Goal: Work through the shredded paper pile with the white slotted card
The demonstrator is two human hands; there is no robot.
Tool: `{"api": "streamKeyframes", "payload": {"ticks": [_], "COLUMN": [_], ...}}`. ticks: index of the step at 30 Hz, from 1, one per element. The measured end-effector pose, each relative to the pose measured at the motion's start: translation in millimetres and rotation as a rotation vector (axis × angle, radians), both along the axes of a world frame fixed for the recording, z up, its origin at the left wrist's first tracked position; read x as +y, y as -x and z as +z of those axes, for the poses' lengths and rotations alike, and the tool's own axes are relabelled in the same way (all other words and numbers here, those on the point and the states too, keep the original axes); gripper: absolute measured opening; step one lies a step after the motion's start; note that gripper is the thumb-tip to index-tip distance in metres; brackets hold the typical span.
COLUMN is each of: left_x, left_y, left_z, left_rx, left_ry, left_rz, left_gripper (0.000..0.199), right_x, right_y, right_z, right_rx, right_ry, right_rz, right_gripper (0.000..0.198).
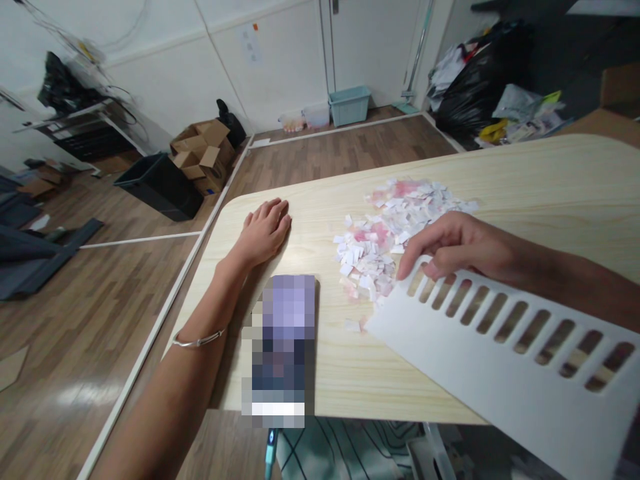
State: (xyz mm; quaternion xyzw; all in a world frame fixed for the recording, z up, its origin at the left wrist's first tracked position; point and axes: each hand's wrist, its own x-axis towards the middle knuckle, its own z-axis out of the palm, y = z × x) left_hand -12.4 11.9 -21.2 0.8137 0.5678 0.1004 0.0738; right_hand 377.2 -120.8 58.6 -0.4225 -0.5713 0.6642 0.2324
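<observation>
My right hand (455,247) pinches a white slotted board (465,347) by its upper left corner, thumb and fingers closed on the edge beside the first slots. The board is flat and stiff-looking, with a row of long rounded holes; it slants over the table's front right. Just beyond its left end lies a loose heap of small white paper pieces (367,260), some with pink film among them. My left hand (265,227) lies palm down on the tabletop near the left edge, holding nothing, its fingers extended and slightly bent. A phone (287,333), pixelated, lies between the left forearm and the board.
The pale wooden table (525,193) has rounded corners. A cable (271,453) hangs at the phone's lower end. On the floor behind stand a black bin (160,187), cardboard boxes (205,153) and a light blue crate (349,107). Black bags (480,80) are piled at the back right.
</observation>
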Motion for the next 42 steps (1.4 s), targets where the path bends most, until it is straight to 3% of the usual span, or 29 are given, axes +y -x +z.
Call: {"api": "streamKeyframes", "payload": {"ticks": [5,10,21,29,42], "left_x": [-1.4,1.3,-0.3,5.9,4.4], "left_y": [-0.7,-0.2,4.7,4.0,-5.5], "left_z": [0.9,2.5,-1.2,-0.6,3.9], "left_rx": [0.004,0.016,0.001,-0.006,0.020], "left_ry": [-0.002,-0.001,-0.019,-0.025,-0.015], "left_rz": [-0.003,-0.006,-0.009,-0.023,-0.007], "left_gripper": [0.077,0.073,0.072,0.070,0.076], "right_x": [-6.9,-13.3,6.8,-8.6,6.5], "right_y": [3.1,6.8,-10.3,7.6,-3.3], "right_z": [1.2,6.3,-7.0,6.8,-9.1], "right_rx": [0.042,-0.019,-0.001,-0.044,0.047], "right_ry": [0.045,0.030,0.018,0.006,0.054], "right_rz": [-0.083,-0.030,-0.029,-0.002,0.336], "right_gripper": [0.010,0.014,0.017,0.016,0.021]}}
